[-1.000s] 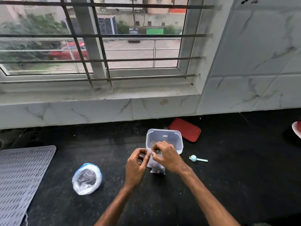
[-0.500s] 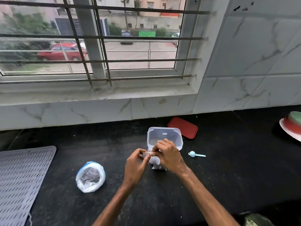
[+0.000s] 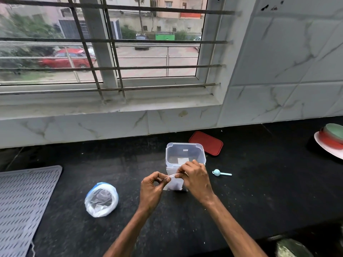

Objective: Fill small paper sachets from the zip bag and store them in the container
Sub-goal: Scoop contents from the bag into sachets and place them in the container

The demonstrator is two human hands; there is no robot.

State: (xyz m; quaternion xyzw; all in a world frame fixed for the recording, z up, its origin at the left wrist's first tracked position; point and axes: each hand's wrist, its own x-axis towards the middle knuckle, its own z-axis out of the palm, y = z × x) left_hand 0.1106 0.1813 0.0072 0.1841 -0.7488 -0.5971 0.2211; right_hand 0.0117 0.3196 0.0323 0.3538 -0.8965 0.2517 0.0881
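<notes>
A small white sachet (image 3: pixel 174 182) is held upright on a black surface (image 3: pixel 250 197) below a barred window (image 3: pixel 111 52), its top edge pinched between both hands. The left hand (image 3: pixel 151 190) is closed on the left end of that edge with thumb and fingertips, and the right hand (image 3: pixel 197 179) is closed on the right end, its fingers curled over the top. The sachet stands just in front of a clear container (image 3: pixel 185 154), which is open; a pale patch is seen on its floor, though what it is cannot be told. A red lid (image 3: pixel 206 143) lies flat behind and to the right of the container, near the tiled wall (image 3: pixel 278 71). A pale blue scoop (image 3: pixel 220 173) is seen on the surface just right of the right hand. A zip bag (image 3: pixel 101 199) with a blue rim sits open-mouthed to the left, well apart from the hands. A grey perforated mat (image 3: pixel 22 206) covers the far left, and stacked plates (image 3: pixel 332 141) are partly cut off at the right edge.
</notes>
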